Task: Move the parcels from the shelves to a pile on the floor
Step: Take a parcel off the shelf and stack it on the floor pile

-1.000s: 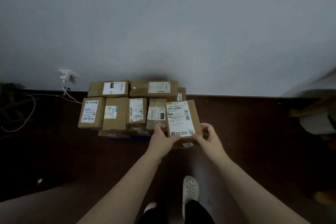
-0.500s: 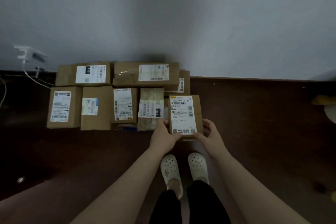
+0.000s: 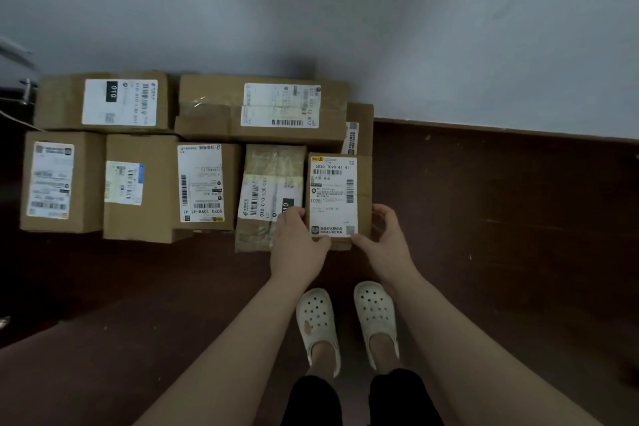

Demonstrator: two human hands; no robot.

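Note:
A small cardboard parcel [image 3: 337, 194] with a large white shipping label sits at the right end of the pile's front row. My left hand [image 3: 297, 245] grips its near left corner and my right hand [image 3: 385, 235] grips its near right corner. The pile of brown parcels [image 3: 145, 183] lies on the dark floor against the grey wall, with several boxes in a front row and two larger ones [image 3: 262, 111] behind. The held parcel is level with its neighbours; whether it rests on something beneath cannot be told.
The dark brown floor [image 3: 501, 218] stretches right of the pile to the wall's skirting. My feet in white clogs [image 3: 345, 322] stand just behind my hands. A metal fitting [image 3: 26, 90] shows at the far left edge by the wall.
I have come closer and bent lower over the pile. The held parcel has gone down beside the front row's right end, both hands still on it.

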